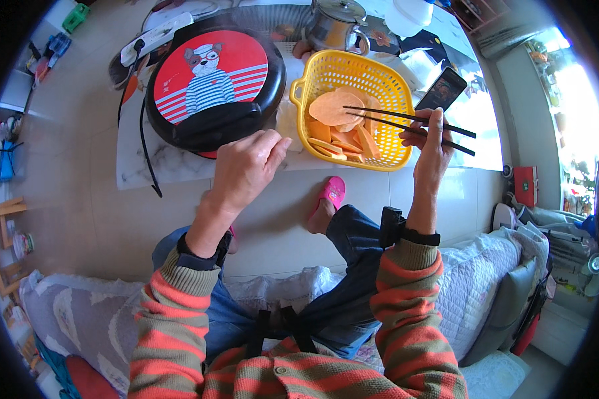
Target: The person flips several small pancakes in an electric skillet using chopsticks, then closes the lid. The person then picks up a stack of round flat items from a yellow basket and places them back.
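My right hand (432,134) holds a pair of black chopsticks (404,115). Their tips reach over the large oval piece among the orange root-vegetable slices (335,108), which look like sweet potato. These slices lie in a yellow perforated plastic basket (401,87). Curled into a loose fist, my left hand (249,167) is just in front of the round electric griddle (274,75), near its black handle (219,122); nothing shows in its fingers, though their undersides are hidden. The griddle's red lid (247,52), printed with a cartoon dog, is down.
Behind the basket stands a metal pot (332,25). A smartphone (442,89) lies at the right, near a white plastic bag (422,67). A power strip (155,39) sits at the left; a black cable (145,144) hangs over the marble-patterned table's (135,167) front edge.
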A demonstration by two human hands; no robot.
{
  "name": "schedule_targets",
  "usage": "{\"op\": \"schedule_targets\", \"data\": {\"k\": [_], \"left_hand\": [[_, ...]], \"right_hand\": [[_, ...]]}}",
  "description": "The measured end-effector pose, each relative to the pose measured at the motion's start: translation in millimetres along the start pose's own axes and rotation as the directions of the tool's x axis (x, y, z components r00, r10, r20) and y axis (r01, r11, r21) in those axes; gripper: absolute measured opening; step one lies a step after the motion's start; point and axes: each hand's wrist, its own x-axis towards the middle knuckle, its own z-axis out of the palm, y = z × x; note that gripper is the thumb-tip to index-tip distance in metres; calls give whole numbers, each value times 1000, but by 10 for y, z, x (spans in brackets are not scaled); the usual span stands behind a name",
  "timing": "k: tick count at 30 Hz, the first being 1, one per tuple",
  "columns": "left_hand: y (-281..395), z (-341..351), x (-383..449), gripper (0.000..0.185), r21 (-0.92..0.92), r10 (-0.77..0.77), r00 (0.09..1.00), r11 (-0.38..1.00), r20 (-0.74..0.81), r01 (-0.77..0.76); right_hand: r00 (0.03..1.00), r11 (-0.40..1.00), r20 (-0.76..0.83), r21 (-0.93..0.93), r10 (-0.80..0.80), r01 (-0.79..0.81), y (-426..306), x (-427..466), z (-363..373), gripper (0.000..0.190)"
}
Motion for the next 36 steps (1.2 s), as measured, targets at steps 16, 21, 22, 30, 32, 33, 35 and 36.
{"op": "schedule_targets", "data": {"k": [16,21,22,30,32,33,35,36], "left_hand": [[-7,36,-20,15,18,11,999,1000,47,-12],[-3,47,-18,15,18,18,998,1000,57,-19],[-3,46,-13,15,26,18,998,999,58,-19],[17,65,-19,14,10,21,999,1000,37,-21],[15,58,-20,14,12,27,999,1000,41,-27],[14,54,-16,15,10,31,999,999,40,-31],[15,43,-12,15,15,31,998,999,48,-32],[15,37,-10,16,12,32,998,999,48,-32]], "right_hand": [[987,979,111,-159,-114,131,-53,-51,129,33],[984,972,135,-187,-117,142,-65,-62,149,33],[985,972,120,-188,-121,143,-67,-63,154,32],[978,952,125,-241,-164,191,-65,-107,164,28],[978,944,129,-266,-165,195,-68,-128,176,28],[977,938,128,-282,-172,202,-73,-136,181,28],[979,929,135,-319,-153,189,-83,-170,197,29],[979,917,136,-351,-152,191,-88,-184,206,29]]}}
